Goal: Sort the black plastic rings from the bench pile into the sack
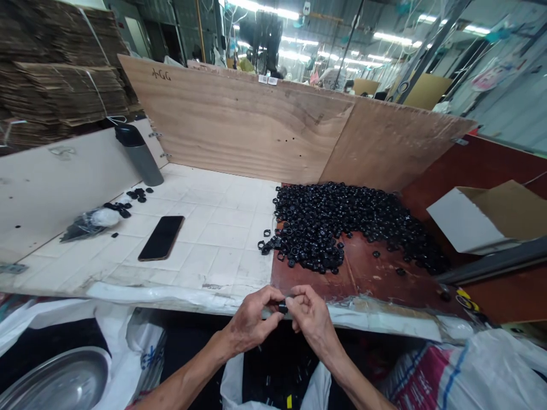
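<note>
Both hands meet at the table's front edge, over a bag. Between the fingertips of my left hand [255,320] is a small black ring-shaped part [282,307], gripped by thumb and forefinger. My right hand [311,320] pinches at the right side of the same part, its fingertips touching or almost touching it. Whether the right fingers hold a second small piece is hidden. Behind the hands, a large heap of similar black parts [333,222] covers the red-brown board. Below them, an open white bag [233,378] has a dark inside with small pieces in it.
A phone [161,238] and a grey bottle [141,156] stand or lie on the left, near a clear plastic bag [92,222] with black pieces. A wooden panel [239,122] closes off the back. At right are a cardboard box [474,219] and scissors [467,300]; lower left, a metal basin [64,376].
</note>
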### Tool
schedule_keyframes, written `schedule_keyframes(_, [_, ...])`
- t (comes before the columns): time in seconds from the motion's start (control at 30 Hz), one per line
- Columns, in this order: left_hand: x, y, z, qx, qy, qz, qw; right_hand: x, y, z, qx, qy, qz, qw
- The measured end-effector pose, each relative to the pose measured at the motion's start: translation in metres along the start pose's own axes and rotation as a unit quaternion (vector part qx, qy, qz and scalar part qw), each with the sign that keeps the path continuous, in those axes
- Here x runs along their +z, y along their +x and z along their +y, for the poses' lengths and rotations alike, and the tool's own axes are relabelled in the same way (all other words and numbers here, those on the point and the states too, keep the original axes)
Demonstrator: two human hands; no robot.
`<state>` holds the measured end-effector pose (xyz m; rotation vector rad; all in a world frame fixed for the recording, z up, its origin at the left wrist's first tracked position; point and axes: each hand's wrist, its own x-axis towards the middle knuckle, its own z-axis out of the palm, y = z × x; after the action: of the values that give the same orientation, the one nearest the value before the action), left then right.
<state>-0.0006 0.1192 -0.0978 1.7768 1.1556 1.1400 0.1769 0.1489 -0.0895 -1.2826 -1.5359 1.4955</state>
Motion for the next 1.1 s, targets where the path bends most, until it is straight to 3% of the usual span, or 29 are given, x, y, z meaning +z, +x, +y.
schedule_keyframes(0.1, [0.004,-0.002,0.009,-0.038,-0.035,0.032,0.998,0.004,-0.004,0.004,-0.093,-0.085,0.010,0.992])
schedule_keyframes(0.17, [0.001,-0.006,0.012,-0.016,-0.007,0.024,1.000,0.003,-0.005,0.010,-0.077,-0.091,-0.017,0.993])
schedule_keyframes(0.27, [-0.010,-0.007,0.007,0.002,0.046,-0.062,0.997,-0.007,0.005,0.017,-0.037,-0.110,-0.077,0.990])
schedule_keyframes(0.33, [-0.016,0.002,-0.006,-0.020,0.066,-0.106,0.992,-0.016,0.021,0.015,-0.087,-0.183,-0.039,0.979])
schedule_keyframes(0.37, [-0.017,0.010,-0.015,-0.035,0.081,-0.097,0.991,-0.019,0.030,0.013,-0.126,-0.225,0.004,0.966])
schedule_keyframes(0.43, [-0.014,0.032,-0.033,-0.056,0.141,-0.013,0.988,-0.020,0.050,0.006,-0.195,-0.302,0.082,0.930])
schedule_keyframes(0.53, [-0.003,0.069,-0.053,-0.081,0.239,0.102,0.962,-0.012,0.076,0.002,-0.225,-0.416,0.131,0.871])
schedule_keyframes(0.63, [0.006,0.091,-0.058,-0.109,0.287,0.115,0.945,-0.003,0.089,0.010,-0.199,-0.497,0.146,0.832])
schedule_keyframes(0.7, [0.007,0.093,-0.056,-0.118,0.302,0.108,0.940,0.000,0.091,0.017,-0.199,-0.508,0.153,0.824])
schedule_keyframes(0.8, [0.008,0.089,-0.054,-0.113,0.312,0.105,0.937,-0.001,0.088,0.026,-0.224,-0.472,0.158,0.838])
schedule_keyframes(0.9, [0.010,0.084,-0.057,-0.099,0.293,0.104,0.945,-0.007,0.088,0.029,-0.240,-0.379,0.157,0.880])
schedule_keyframes(1.0, [0.011,0.084,-0.062,-0.089,0.253,0.097,0.958,-0.012,0.090,0.030,-0.218,-0.251,0.148,0.931])
schedule_keyframes(1.1, [0.009,0.088,-0.064,-0.082,0.223,0.092,0.967,-0.015,0.092,0.027,-0.185,-0.177,0.126,0.958])
